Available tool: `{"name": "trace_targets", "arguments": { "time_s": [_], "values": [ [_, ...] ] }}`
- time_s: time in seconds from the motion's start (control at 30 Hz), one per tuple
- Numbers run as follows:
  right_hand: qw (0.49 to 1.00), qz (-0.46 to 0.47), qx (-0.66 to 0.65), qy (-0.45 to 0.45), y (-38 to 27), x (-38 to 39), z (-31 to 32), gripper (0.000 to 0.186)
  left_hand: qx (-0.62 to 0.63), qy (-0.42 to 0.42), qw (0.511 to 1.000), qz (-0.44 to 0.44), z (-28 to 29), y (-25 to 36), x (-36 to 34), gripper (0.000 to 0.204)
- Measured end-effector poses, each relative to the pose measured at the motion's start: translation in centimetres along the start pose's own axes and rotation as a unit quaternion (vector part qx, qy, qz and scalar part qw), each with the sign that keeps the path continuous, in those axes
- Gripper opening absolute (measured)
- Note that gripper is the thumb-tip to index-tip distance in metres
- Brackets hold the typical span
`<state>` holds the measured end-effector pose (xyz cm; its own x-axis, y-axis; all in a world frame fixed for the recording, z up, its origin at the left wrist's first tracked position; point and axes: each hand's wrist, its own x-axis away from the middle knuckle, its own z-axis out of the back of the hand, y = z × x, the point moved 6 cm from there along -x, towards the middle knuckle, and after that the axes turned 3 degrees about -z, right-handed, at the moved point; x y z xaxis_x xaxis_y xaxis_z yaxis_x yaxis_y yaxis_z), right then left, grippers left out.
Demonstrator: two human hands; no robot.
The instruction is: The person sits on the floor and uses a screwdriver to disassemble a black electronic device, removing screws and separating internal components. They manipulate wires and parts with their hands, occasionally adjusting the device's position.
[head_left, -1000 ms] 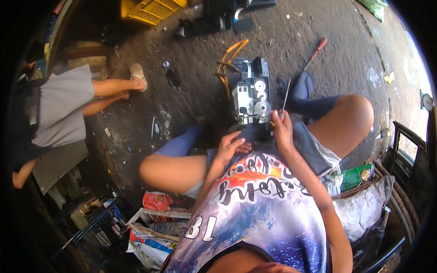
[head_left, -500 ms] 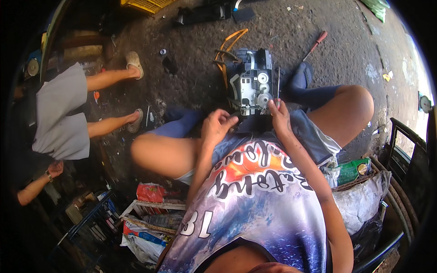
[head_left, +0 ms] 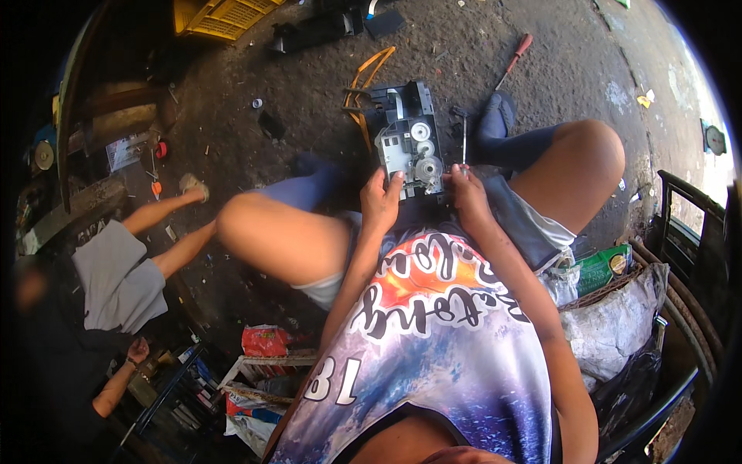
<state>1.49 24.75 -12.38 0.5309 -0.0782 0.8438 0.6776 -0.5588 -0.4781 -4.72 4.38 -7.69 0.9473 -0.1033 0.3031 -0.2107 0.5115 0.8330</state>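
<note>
The person sits with knees spread, and a stripped mechanism (head_left: pixel 408 139), a black and grey plastic frame with white gears on top, probably from a printer or similar machine, rests on the ground between the feet, its near end just in front of the lap. The left hand (head_left: pixel 381 203) is clamped on the near left corner of the frame, fingers wrapped over its edge to steady it. The right hand (head_left: pixel 466 189) is closed around the handle of a thin screwdriver (head_left: pixel 464 139), whose shaft points away along the frame's right side; where the tip sits is too small to tell. This looks like the dismantling stage, with fasteners being worked loose. The next move calls for seating the tip squarely and holding the frame against the twist. A second, red-handled screwdriver (head_left: pixel 516 56) lies far right on the dirt floor, and orange cable (head_left: pixel 369 69) loops beyond the mechanism.
</note>
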Motion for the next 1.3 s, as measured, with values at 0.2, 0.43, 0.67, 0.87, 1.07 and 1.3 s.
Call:
{"name": "trace_targets", "arguments": {
  "time_s": [0.2,0.43,0.67,0.87,1.07,1.3],
  "values": [
    [0.998,0.022,-0.057,0.015,-1.4,0.0,1.9,0.021,0.023,0.010,1.000,0.001,1.0,-0.7,0.2,0.033],
    [0.983,0.042,0.181,0.005,-5.0,6.1,2.7,0.020,0.054,0.010,0.998,-0.005,0.8,-0.9,-0.1,0.031],
    [0.803,0.248,0.541,0.015,-11.6,15.6,1.7,0.023,0.039,0.008,0.999,-0.003,-0.6,0.3,-1.1,0.032],
    [0.757,0.222,0.613,0.027,-13.5,17.4,0.2,0.018,0.033,0.016,0.999,-0.023,-1.0,0.5,-1.2,0.032],
    [0.757,0.220,0.615,0.021,-13.4,16.9,-1.1,0.018,0.042,0.024,0.998,-0.030,-1.0,0.5,-1.3,0.032],
    [0.773,0.210,0.598,0.017,-13.3,16.4,-1.8,0.019,0.026,0.027,0.999,-0.031,-0.8,0.4,-1.2,0.032]
  ]
}}
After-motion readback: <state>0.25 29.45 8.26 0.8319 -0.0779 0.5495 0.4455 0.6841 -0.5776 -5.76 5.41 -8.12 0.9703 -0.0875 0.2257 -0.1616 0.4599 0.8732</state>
